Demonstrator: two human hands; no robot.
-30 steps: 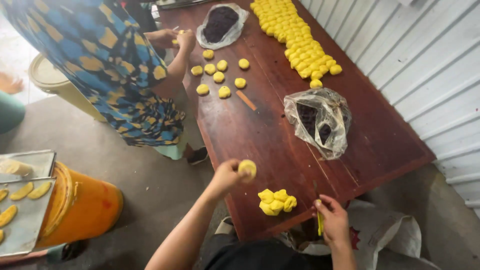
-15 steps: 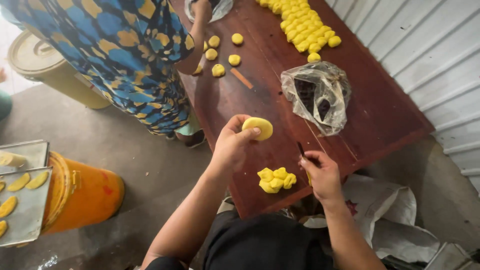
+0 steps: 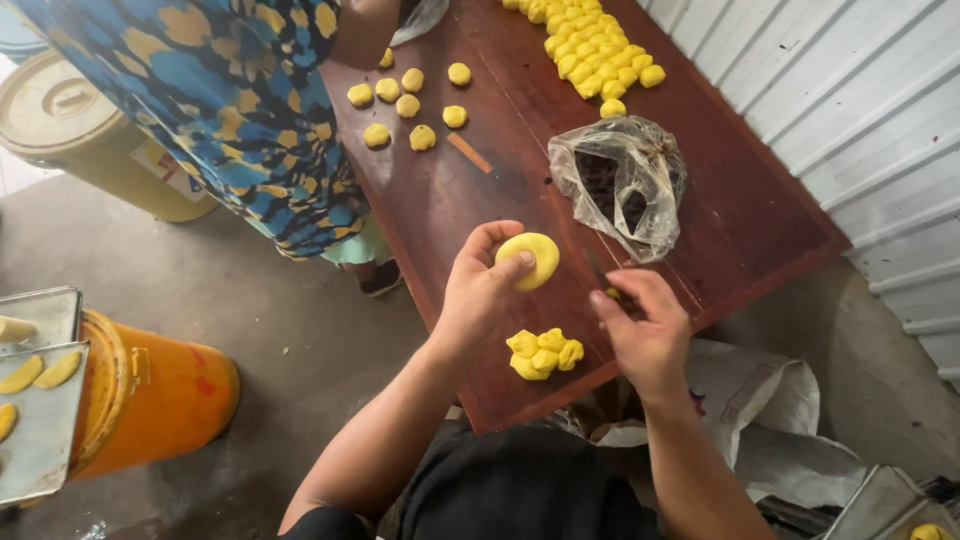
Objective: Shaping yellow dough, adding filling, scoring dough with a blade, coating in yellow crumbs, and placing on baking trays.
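A: What is the left hand (image 3: 480, 290) doing now?

B: It is cupping a flattened yellow dough disc (image 3: 529, 260), fingers curled round its edge and thumb pressing its face. Compared with 1 second ago, the disc is sitting higher over the wooden table (image 3: 760, 210) and closer to the plastic bag of dark filling (image 3: 622, 182); half a second ago it was already lifted this way.

A: And the right hand (image 3: 645, 330)?

B: It is hovering just beside the disc, fingers narrowed round something thin with a bit of yellow at the tip; I cannot tell what. It has moved up from the table's near edge toward the bag, so the work appears to be shifting from shaping toward filling.

A: What is lying around them?

B: A small heap of dough lumps (image 3: 543, 353) is resting below both hands. Farther up, about 8 dough balls (image 3: 408, 105) are lying near another person in a blue patterned garment (image 3: 240, 110), and a long row of yellow pieces (image 3: 592, 50) is running along the far side.

A: Anything in the way?

B: The bag is lying crumpled and nearly closed. An orange bucket (image 3: 150, 395) and metal trays (image 3: 40, 420) are standing on the floor, well apart.
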